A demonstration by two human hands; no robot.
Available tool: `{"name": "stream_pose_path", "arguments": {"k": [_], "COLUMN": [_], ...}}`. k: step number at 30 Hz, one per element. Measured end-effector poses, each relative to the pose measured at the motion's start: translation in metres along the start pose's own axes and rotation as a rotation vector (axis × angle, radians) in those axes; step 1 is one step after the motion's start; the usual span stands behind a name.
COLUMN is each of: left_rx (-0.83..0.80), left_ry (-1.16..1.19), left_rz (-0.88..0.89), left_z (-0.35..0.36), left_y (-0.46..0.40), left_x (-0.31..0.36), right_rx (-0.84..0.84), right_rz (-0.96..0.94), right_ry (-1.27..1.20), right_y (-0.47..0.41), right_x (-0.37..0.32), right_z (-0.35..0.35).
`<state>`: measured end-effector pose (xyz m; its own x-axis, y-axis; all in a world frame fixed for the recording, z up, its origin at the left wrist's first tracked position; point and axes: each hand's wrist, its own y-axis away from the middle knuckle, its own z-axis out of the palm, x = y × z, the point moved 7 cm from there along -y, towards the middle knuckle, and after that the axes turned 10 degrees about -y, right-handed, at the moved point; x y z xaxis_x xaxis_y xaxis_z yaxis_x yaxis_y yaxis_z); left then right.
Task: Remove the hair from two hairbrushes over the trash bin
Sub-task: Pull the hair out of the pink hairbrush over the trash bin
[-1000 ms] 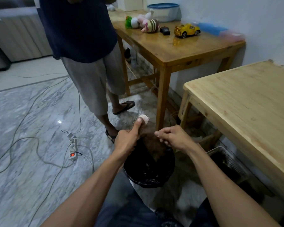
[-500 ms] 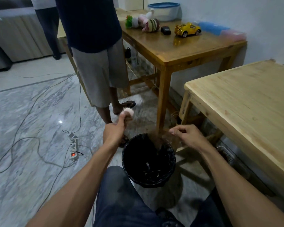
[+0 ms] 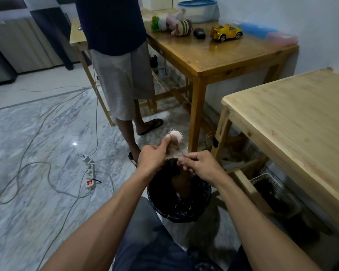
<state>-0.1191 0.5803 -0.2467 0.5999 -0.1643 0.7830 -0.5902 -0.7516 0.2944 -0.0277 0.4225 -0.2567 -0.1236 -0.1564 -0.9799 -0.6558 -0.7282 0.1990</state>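
Setting: room in a home, as far as I can tell. Marble-pattern tile floor (image 3: 37,133) with loose cables and a lit power strip (image 3: 90,174). Varnished wooden table (image 3: 213,55) carries a yellow toy car (image 3: 226,32), plush toys (image 3: 172,25) and a lidded plastic tub (image 3: 198,10). Someone in sandals (image 3: 150,126) stands by me.

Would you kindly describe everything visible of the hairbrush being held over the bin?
The hairbrush is a round roller type with a pale pink rounded end cap and short, fine bristles sticking out all around. It points up and away from the camera, above the far rim of the black-lined trash bin. The left hand grips its lower part, thumb pressed along the barrel, hiding the handle. The right hand is pinched just beside it.
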Motion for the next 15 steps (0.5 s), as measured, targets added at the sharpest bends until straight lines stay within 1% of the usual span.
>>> {"name": "stream_pose_path", "arguments": {"k": [3, 6, 11, 15], "left_rx": [0.013, 0.028, 0.064, 0.100], "left_ry": [0.200, 0.281, 0.309, 0.268], "left_rz": [-0.160, -0.247, -0.288, -0.318], "left_z": [0.001, -0.005, -0.020, -0.031], "left_y": [-0.007, -0.016, -0.030, -0.034], "left_x": [-0.014, -0.020, -0.034, -0.048], "right_rx": [-0.003, 0.013, 0.001, -0.017], "right_rz": [-0.033, -0.049, -0.070, -0.079], "right_ry": [0.077, 0.137, 0.111, 0.086], "right_y": [0.000, 0.001, 0.008, 0.014], "right_x": [-0.011, -0.017, -0.018, -0.010], "right_z": [0.004, -0.001, -0.009, -0.011]}}
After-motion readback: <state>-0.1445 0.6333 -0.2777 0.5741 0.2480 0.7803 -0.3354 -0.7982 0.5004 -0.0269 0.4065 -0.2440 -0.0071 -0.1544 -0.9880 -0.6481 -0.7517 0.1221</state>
